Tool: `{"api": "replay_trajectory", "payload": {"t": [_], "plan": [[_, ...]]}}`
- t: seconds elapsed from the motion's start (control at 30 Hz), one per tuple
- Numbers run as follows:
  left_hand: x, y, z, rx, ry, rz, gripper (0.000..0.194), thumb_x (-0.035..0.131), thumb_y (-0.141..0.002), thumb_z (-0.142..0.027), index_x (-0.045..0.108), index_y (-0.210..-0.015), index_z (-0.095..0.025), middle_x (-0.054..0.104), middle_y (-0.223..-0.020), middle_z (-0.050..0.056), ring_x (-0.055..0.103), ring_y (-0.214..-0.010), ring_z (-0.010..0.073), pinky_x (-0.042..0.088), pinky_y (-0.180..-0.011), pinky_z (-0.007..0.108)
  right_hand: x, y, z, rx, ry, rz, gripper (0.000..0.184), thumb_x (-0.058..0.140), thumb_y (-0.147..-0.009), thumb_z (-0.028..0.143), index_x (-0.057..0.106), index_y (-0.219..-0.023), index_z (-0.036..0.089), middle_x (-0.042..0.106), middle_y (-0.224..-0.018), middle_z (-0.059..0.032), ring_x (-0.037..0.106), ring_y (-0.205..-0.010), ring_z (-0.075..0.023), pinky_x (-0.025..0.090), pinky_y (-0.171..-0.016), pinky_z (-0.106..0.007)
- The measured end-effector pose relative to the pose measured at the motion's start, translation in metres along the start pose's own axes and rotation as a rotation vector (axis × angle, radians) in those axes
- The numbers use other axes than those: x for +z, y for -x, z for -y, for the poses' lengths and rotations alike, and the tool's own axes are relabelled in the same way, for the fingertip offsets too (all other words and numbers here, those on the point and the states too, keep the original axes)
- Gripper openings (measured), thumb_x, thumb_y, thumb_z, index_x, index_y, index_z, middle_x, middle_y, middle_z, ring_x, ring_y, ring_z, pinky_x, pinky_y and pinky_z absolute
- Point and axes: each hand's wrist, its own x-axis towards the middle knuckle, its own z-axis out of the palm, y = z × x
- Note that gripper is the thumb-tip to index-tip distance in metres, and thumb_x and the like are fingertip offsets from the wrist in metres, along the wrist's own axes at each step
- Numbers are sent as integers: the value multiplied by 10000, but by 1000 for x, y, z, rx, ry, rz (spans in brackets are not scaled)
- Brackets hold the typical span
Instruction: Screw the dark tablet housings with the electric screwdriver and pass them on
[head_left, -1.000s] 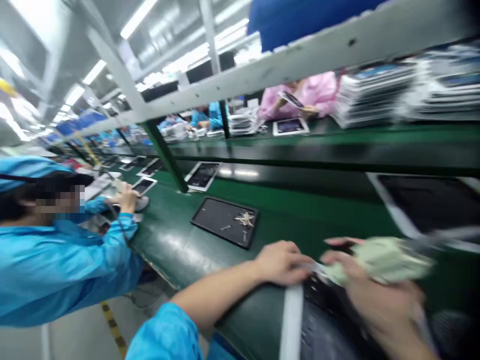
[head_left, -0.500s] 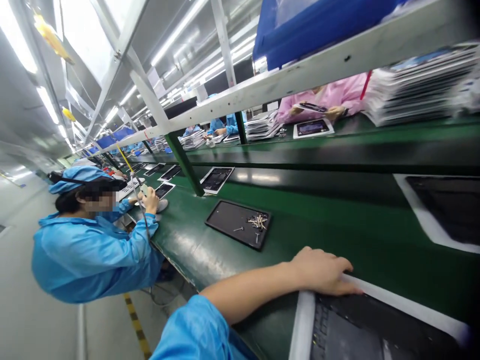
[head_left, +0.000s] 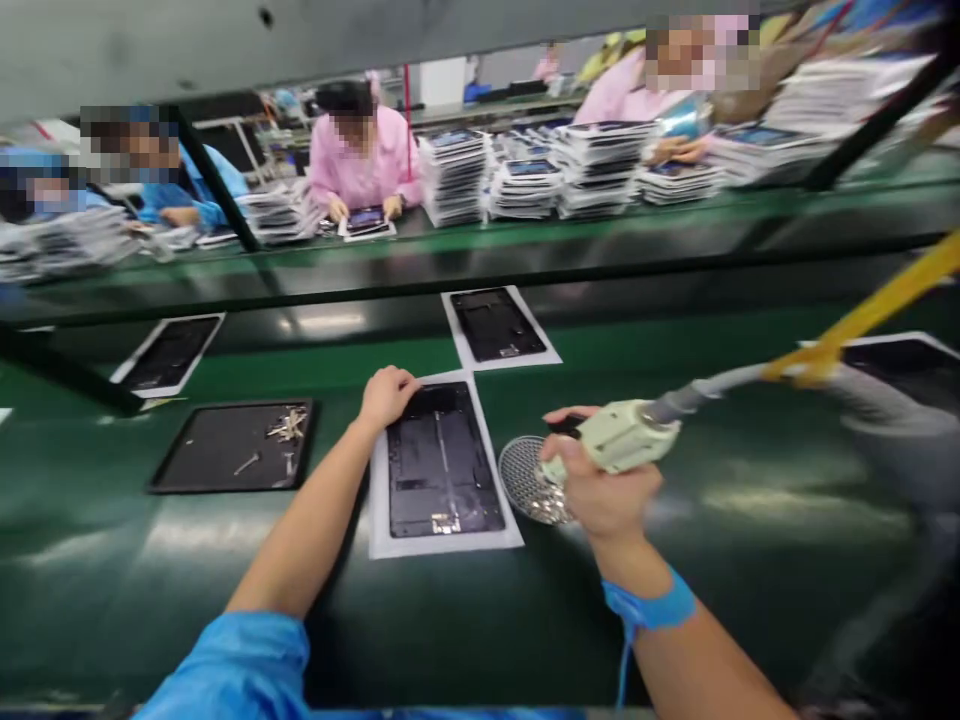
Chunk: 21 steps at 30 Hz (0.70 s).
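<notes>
An opened tablet (head_left: 420, 460) with a black interior lies on white sheeting in front of me. My left hand (head_left: 386, 397) is at its upper left corner, fingers bent over the edge. In my right hand (head_left: 607, 490) is a pale green electric screwdriver (head_left: 626, 437), gripped around its body, with a grey cable leaving its rear. The tool's tip is hidden. Just below and left of that hand is a round perforated dish (head_left: 519, 470) holding small shiny parts that look like screws. A blue wrist strap (head_left: 651, 603) circles my right wrist.
A black tray (head_left: 217, 450) with loose metal pieces stands to the left. More opened tablets lie farther back, including one behind mine (head_left: 499, 325). A yellow strap (head_left: 885, 310) holds the cable at the right. Co-workers sit across the bench behind stacks of tablets (head_left: 454, 180).
My view has swung right and downward. My right hand with the electric screwdriver and the round dish now show. My left hand remains at the tablet's upper edge.
</notes>
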Motion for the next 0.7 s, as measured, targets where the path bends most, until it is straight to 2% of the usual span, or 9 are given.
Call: {"api": "replay_trajectory", "payload": {"t": [0.07, 0.2, 0.5, 0.7], "plan": [[5, -3, 6, 13, 24, -25, 253, 597, -995, -363, 777, -932, -197, 715, -963, 85, 642, -959, 239, 494, -891, 348, 2, 0, 0, -20, -31, 31, 216, 771, -845, 334, 680, -979, 191, 746, -856, -41, 662, -526, -152, 569, -501, -300], [4, 3, 7, 30, 36, -46, 244, 586, -987, -366, 770, -928, -217, 715, -979, 82, 631, -966, 246, 494, -896, 356, 9, 0, 2, -52, -57, 54, 191, 767, -830, 277, 677, -976, 193, 750, -849, -34, 671, -531, -142, 583, -524, -283], [6, -3, 5, 95, 131, -18, 240, 574, -978, -349, 753, -887, -217, 692, -954, 68, 626, -961, 242, 485, -902, 364, 4, -10, 0, -88, -12, -37, 169, 723, -852, 271, 654, -978, 183, 725, -841, -29, 642, -502, -125, 572, -513, -285], [5, -1, 2, 92, 121, -11, 236, 574, -976, -351, 740, -881, -213, 696, -946, 70, 626, -971, 244, 483, -901, 362, 6, -11, 0, -64, -9, -28, 194, 728, -857, 300, 643, -989, 187, 722, -849, -27, 642, -505, -125, 568, -502, -280]]}}
